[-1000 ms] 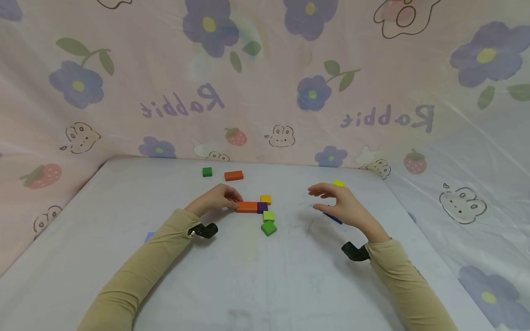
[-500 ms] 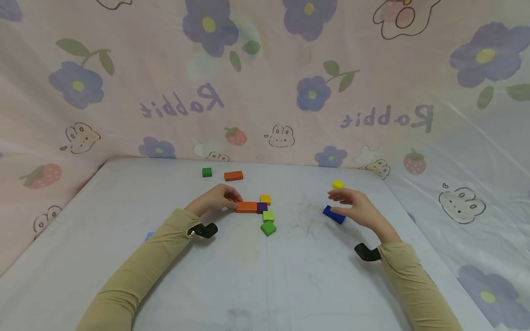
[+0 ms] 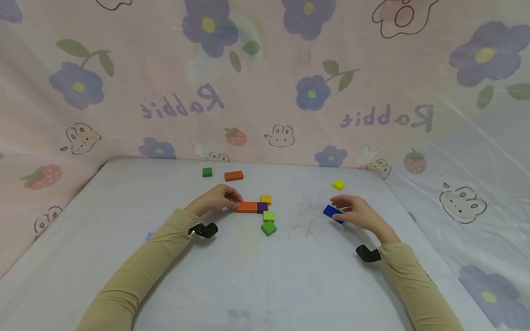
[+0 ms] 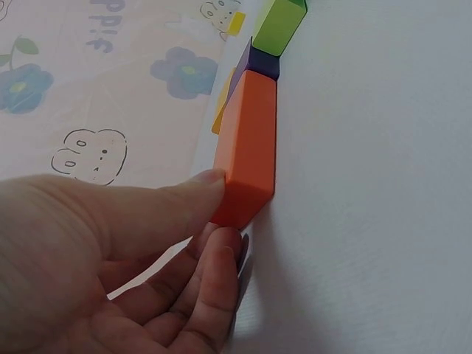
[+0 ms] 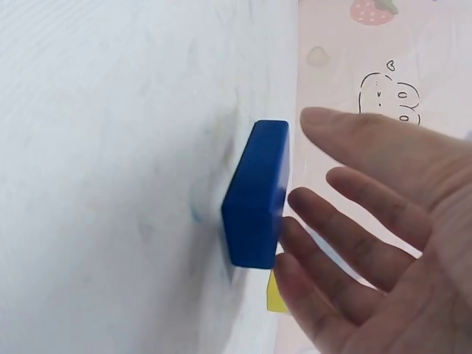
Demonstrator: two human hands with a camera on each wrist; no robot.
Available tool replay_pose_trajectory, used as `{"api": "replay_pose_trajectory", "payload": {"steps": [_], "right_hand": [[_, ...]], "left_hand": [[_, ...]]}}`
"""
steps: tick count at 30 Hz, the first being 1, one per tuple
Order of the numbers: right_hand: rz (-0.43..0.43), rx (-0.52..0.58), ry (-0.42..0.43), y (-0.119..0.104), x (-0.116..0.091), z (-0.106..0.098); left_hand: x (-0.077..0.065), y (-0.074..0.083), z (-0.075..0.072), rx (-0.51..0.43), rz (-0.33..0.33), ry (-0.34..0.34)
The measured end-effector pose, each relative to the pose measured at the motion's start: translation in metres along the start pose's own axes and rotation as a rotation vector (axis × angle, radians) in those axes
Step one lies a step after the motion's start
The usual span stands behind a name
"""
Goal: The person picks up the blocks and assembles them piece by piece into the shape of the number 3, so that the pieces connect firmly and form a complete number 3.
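My left hand (image 3: 218, 198) pinches the left end of a long orange block (image 3: 247, 207) lying on the table. In the left wrist view the thumb rests on the orange block (image 4: 249, 147), the curled fingers at its end. Against the orange block's far end sits a small purple block (image 3: 262, 208); a yellow-orange block (image 3: 266, 199), a lime block (image 3: 268, 216) and a green block (image 3: 268, 228) stand around it. My right hand (image 3: 357, 211) hovers over a long blue block (image 3: 332, 213), thumb and fingers spread apart. The right wrist view shows fingertips right beside the blue block (image 5: 258, 195).
Toward the back of the white table (image 3: 248, 280) lie a dark green block (image 3: 207, 172) and a red-orange block (image 3: 233, 175). A yellow block (image 3: 338, 185) lies beyond the right hand. Part of a light blue piece (image 3: 149, 236) shows beside the left sleeve. A patterned curtain (image 3: 256, 92) hangs behind.
My right hand has moved right, then lowered toward the blue block, uncovering the yellow block behind it. My left hand and the blocks near it have stayed in place.
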State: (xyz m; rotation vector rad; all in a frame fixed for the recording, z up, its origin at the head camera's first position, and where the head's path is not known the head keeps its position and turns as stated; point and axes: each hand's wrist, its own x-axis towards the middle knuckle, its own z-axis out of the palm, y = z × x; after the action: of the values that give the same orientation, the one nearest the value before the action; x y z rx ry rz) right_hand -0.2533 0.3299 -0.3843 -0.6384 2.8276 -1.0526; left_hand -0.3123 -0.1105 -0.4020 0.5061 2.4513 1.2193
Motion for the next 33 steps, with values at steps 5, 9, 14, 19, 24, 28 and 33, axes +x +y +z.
{"api": "replay_pose_trajectory", "payload": {"steps": [5, 9, 14, 19, 24, 28, 33], "right_hand": [[0.034, 0.001, -0.027, 0.0025, 0.0008, 0.0015], [0.034, 0.000, -0.041, 0.0034, 0.0012, 0.0020], [0.061, -0.018, -0.055, 0.0052, 0.0022, 0.0023], [0.086, -0.041, -0.057, 0.0065, 0.0025, 0.0039], [0.095, -0.049, -0.053, 0.0077, 0.0031, 0.0047], [0.081, -0.059, -0.055, 0.0076, 0.0036, 0.0047], [0.053, -0.069, -0.061, 0.0058, 0.0040, 0.0047]], "left_hand": [[-0.0006, 0.0005, -0.0010, -0.003, 0.030, -0.017], [-0.0011, -0.0002, -0.0004, 0.001, 0.027, -0.011], [0.0011, -0.0024, 0.0009, 0.014, 0.015, 0.003], [0.0003, -0.0017, 0.0010, 0.005, 0.023, 0.002], [-0.0010, -0.0003, 0.0007, 0.000, 0.023, 0.005], [-0.0008, 0.0000, 0.0006, -0.001, 0.014, 0.005], [0.0009, -0.0011, 0.0009, -0.010, 0.009, 0.002]]}}
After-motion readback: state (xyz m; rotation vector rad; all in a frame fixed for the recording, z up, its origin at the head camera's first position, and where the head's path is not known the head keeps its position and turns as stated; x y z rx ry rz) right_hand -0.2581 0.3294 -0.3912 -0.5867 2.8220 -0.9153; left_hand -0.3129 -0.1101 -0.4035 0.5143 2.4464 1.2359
